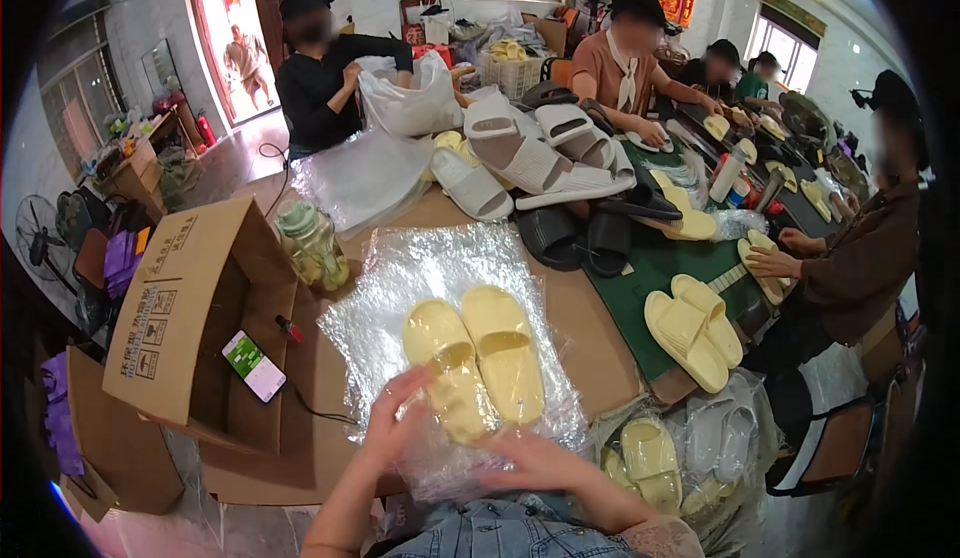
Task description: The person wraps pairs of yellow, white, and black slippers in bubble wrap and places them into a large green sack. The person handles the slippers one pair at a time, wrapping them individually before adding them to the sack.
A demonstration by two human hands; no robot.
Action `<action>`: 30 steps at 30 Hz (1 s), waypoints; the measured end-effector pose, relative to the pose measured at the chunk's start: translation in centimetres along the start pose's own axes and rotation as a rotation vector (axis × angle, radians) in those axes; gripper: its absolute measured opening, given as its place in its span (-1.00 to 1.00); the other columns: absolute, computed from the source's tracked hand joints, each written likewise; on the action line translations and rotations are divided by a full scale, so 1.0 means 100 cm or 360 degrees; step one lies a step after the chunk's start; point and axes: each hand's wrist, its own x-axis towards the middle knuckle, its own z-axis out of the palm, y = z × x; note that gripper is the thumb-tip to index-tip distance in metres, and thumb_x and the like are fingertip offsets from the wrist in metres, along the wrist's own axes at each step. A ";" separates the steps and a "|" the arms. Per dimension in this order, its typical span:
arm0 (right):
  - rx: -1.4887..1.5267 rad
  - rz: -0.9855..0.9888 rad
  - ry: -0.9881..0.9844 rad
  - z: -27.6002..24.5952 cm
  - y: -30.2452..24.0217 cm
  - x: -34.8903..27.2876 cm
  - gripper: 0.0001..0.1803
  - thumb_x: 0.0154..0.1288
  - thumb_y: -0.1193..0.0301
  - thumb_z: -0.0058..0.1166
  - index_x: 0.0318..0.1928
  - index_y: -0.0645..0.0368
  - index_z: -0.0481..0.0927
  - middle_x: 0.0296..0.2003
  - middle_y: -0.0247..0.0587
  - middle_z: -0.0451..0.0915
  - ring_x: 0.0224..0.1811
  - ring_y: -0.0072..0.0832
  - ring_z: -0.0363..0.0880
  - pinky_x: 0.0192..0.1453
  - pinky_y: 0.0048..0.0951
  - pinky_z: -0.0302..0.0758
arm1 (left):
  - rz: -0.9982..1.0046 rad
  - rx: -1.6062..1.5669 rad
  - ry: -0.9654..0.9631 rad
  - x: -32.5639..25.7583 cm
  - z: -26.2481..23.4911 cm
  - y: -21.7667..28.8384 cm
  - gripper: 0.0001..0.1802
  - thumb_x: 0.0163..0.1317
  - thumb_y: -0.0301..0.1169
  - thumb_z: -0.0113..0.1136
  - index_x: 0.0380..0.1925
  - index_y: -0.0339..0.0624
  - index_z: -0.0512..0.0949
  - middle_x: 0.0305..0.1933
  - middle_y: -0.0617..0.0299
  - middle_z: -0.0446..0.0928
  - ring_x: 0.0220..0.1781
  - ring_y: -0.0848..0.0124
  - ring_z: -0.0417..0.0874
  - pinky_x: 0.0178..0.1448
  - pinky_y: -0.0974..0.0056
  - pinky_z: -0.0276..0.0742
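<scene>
A pair of pale yellow slippers (478, 358) lies side by side inside a clear plastic bag, on a stack of clear bags (400, 268) in front of me. My left hand (398, 413) is at the left slipper's edge, its fingers apart over the plastic. Near the bag's lower end, my right hand (525, 460) is blurred by motion. Whether its fingers grip the plastic there cannot be made out.
Left of the bags stand an open cardboard box (190, 318), a phone (254, 366) and a glass jar (312, 248). A pile of grey slippers (530, 158) rises beyond. Yellow slippers (693, 333) lie right; bagged slippers (655, 458) sit below. Co-workers' hands (772, 258) handle slippers nearby.
</scene>
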 end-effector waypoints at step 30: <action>-0.0347 0.0748 0.0912 0.012 0.084 0.101 -0.70 0.36 0.16 0.08 -0.28 0.15 0.48 -0.42 -0.01 0.61 -0.32 -0.03 0.66 -0.27 -0.03 0.57 | 0.0007 0.0646 0.0244 0.035 0.037 -0.050 -0.39 0.33 -0.42 0.05 0.41 -0.19 0.32 0.52 -0.07 0.21 0.55 -0.05 0.16 0.59 -0.02 0.05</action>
